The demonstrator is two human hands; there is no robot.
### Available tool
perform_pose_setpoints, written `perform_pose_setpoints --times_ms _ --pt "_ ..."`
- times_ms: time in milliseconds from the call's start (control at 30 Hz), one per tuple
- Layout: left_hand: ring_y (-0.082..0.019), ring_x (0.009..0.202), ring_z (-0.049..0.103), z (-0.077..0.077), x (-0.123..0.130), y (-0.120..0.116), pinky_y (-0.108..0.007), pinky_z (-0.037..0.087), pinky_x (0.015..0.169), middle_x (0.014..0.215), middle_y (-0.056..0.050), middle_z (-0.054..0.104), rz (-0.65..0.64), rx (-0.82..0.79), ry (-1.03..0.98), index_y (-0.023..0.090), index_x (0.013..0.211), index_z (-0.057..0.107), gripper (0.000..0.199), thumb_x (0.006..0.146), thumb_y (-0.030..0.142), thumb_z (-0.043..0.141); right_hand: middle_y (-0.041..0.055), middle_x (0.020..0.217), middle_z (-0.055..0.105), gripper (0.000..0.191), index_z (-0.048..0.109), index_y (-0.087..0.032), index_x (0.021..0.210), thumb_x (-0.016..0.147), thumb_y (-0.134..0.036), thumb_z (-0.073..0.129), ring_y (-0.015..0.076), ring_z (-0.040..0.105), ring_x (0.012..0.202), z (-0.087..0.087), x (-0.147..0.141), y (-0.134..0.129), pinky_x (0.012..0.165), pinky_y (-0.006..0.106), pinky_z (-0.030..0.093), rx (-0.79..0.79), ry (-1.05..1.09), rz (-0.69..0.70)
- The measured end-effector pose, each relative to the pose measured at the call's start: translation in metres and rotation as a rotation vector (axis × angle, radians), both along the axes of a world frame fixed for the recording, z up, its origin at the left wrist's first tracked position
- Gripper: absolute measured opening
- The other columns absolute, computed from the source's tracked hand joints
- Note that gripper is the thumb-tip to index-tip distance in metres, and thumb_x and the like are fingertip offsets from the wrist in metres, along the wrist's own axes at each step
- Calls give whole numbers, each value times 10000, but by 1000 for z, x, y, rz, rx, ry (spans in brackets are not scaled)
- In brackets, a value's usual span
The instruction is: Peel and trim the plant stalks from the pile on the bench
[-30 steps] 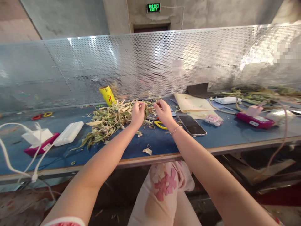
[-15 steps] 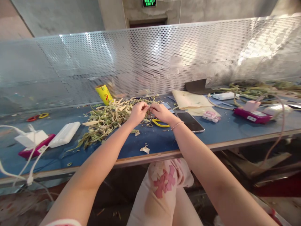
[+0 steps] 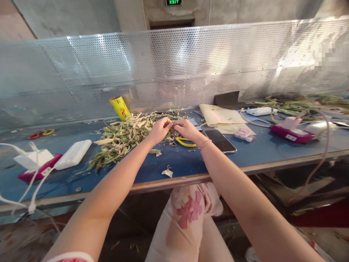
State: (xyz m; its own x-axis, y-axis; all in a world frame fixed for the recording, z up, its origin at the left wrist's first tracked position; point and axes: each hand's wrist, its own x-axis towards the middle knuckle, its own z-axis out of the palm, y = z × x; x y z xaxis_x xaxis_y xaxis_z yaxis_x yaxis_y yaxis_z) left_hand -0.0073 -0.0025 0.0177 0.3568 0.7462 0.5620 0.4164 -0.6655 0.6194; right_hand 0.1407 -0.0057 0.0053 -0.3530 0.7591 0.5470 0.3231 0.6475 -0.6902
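My left hand (image 3: 160, 130) and my right hand (image 3: 185, 128) meet fingertip to fingertip above the table, both closed in a pinch. Whatever lies between the fingers is too small and too hidden to name. Just left of my left hand spreads a heap of dried, curled plant stalks and leaves (image 3: 122, 140), partly behind the hand. Under my right hand, the yellow-handled scissors (image 3: 185, 142) lie on the tabletop with their blades out of sight. A dark-screened phone (image 3: 219, 141) rests beside my right wrist.
A yellow tube (image 3: 120, 108) stands tilted behind the heap. Red-and-yellow scissors (image 3: 40, 134), a white power bank (image 3: 73, 154) and a magenta power strip (image 3: 40, 171) lie left. Rightward are brown paper (image 3: 220, 115), a pink earphone case (image 3: 243, 134) and another power strip (image 3: 293, 134). Perforated metal screen (image 3: 174, 69) behind.
My hands stay pinched together in nearly the same place. The camera view has shifted very slightly; the things on the table look unmoved.
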Motion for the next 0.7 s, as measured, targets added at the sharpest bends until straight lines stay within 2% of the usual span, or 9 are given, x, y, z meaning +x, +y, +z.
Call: perform_pose_setpoints --times_ms 100,333,533,700 --pt "-103 566 450 2 0 -3 -238 352 562 610 13 500 -16 -63 -33 161 705 499 138 762 284 474 -45 461 356 174 384 -179 493 664 -214 379 78 331 488 0 -1 1 506 227 274 -50 106 4" --pt "-92 581 485 4 -1 -6 -235 388 572 670 6 525 -51 -138 -34 153 747 492 144 677 263 553 -63 448 305 128 389 -183 528 651 -221 400 64 280 437 -4 -3 7 454 217 237 -151 230 76" --pt "-64 472 390 7 -1 -6 -205 303 474 550 49 449 -10 -188 -51 162 695 474 96 624 195 529 -76 450 275 123 355 -195 552 658 -234 405 56 262 405 -3 -4 4 423 215 225 -253 271 185" --pt "-63 468 367 8 2 -7 -207 277 470 523 53 425 4 -186 -93 163 625 448 73 568 139 486 -65 460 308 131 354 -189 534 649 -228 404 58 292 431 -4 -8 1 442 219 225 -181 283 156"
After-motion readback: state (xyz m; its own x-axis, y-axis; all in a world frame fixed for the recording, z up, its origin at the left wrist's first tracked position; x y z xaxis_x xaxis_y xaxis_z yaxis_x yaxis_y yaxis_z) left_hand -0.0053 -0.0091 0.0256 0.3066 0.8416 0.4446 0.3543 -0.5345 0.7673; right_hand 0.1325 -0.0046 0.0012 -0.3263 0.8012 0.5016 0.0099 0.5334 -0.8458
